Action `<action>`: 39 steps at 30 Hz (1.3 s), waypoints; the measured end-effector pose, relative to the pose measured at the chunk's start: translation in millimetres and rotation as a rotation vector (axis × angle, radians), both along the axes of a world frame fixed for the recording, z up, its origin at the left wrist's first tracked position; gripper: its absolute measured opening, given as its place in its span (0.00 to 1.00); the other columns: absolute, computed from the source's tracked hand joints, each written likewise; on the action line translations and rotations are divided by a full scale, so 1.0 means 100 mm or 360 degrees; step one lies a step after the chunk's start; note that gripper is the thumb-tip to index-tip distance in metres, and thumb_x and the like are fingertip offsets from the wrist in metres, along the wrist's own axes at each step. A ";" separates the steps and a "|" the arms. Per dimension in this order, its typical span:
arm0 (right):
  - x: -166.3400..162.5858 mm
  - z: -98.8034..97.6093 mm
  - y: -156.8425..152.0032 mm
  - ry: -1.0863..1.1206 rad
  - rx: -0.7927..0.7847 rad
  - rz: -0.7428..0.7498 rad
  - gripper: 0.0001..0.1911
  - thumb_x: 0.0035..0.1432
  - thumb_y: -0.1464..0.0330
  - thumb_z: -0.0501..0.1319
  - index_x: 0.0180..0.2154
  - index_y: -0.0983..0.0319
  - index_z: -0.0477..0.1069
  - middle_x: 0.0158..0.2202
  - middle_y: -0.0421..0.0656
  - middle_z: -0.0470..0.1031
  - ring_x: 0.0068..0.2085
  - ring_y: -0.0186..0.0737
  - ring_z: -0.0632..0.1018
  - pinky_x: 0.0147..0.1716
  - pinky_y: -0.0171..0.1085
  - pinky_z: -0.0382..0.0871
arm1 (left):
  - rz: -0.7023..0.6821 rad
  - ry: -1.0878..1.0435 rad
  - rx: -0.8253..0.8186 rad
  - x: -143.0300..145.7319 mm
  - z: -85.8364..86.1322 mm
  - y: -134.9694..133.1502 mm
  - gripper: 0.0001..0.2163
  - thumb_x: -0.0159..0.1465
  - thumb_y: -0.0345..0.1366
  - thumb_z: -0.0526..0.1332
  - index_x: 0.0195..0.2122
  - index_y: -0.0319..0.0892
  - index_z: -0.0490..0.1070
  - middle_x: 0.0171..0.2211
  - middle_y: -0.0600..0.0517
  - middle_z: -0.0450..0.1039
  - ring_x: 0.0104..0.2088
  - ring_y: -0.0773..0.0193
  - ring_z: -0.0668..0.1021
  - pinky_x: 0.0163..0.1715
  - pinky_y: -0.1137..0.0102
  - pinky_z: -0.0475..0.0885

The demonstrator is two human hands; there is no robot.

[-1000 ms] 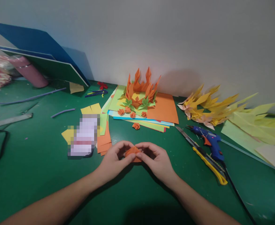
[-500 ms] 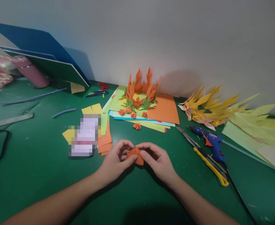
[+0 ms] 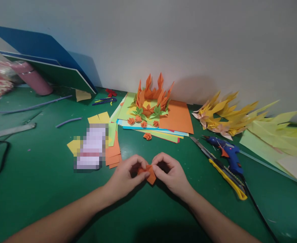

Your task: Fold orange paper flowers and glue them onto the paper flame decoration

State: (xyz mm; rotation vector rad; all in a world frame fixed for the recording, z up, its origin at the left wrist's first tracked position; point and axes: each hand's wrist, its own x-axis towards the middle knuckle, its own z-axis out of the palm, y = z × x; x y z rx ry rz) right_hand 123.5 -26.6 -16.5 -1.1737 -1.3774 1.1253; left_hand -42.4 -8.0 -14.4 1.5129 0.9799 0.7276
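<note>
A small folded piece of orange paper is held just above the green table between both hands. My left hand pinches its left side between thumb and fingers. On the other side, my right hand grips the upper right edge with thumb and fingertips. Fingers cover part of the folds. Beyond the hands lies a single orange paper rose, with several more near an orange paper crown trimmed with green leaves. That crown stands on stacked coloured paper.
To the right lie a yellow box cutter, a blue glue gun with its cord, and a yellow paper crown. On the left are orange paper squares, a blurred-out object and a pink bottle.
The orange paper has been turned and lowered slightly, one corner now pointing down. My fingertips have shifted their hold, and the two hands' index fingers have moved apart.
</note>
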 end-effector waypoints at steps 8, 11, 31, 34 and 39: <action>0.00 0.02 0.01 0.0099 -0.0100 0.0074 0.07 0.50 0.64 0.61 0.30 0.61 0.70 0.25 0.39 0.70 0.27 0.34 0.71 0.28 0.33 0.68 | 0.0244 -0.0186 -0.0147 0.05 0.09 0.01 0.11 0.51 0.32 0.65 0.30 0.43 0.61 0.27 0.58 0.63 0.28 0.71 0.70 0.27 0.75 0.67; -0.02 0.00 0.01 0.0037 -0.0118 0.0077 0.09 0.48 0.64 0.63 0.31 0.62 0.70 0.25 0.39 0.71 0.26 0.33 0.71 0.27 0.33 0.68 | 0.0357 -0.0231 -0.0203 0.05 0.12 0.03 0.13 0.49 0.32 0.66 0.30 0.42 0.61 0.26 0.59 0.62 0.27 0.72 0.70 0.27 0.77 0.67; -0.04 -0.06 0.01 -0.0117 0.0016 -0.0037 0.04 0.49 0.67 0.61 0.28 0.61 0.70 0.25 0.41 0.74 0.25 0.34 0.73 0.27 0.34 0.71 | 0.0423 -0.0253 -0.0285 0.05 0.12 0.04 0.14 0.46 0.33 0.69 0.30 0.41 0.64 0.24 0.58 0.68 0.27 0.70 0.75 0.28 0.73 0.70; -0.03 -0.06 0.00 -0.0155 0.0026 -0.0057 0.05 0.49 0.66 0.63 0.28 0.62 0.71 0.26 0.41 0.75 0.26 0.35 0.73 0.28 0.34 0.71 | 0.0455 -0.0278 -0.0292 0.04 0.12 0.04 0.14 0.46 0.33 0.69 0.30 0.41 0.64 0.23 0.57 0.71 0.27 0.70 0.76 0.29 0.74 0.70; -0.03 -0.02 0.00 -0.0225 0.0090 -0.0086 0.05 0.51 0.67 0.61 0.26 0.61 0.71 0.25 0.41 0.76 0.26 0.36 0.74 0.28 0.34 0.70 | 0.0461 -0.0327 -0.0414 0.02 0.11 0.07 0.18 0.43 0.33 0.71 0.31 0.42 0.63 0.22 0.59 0.72 0.25 0.69 0.77 0.29 0.72 0.72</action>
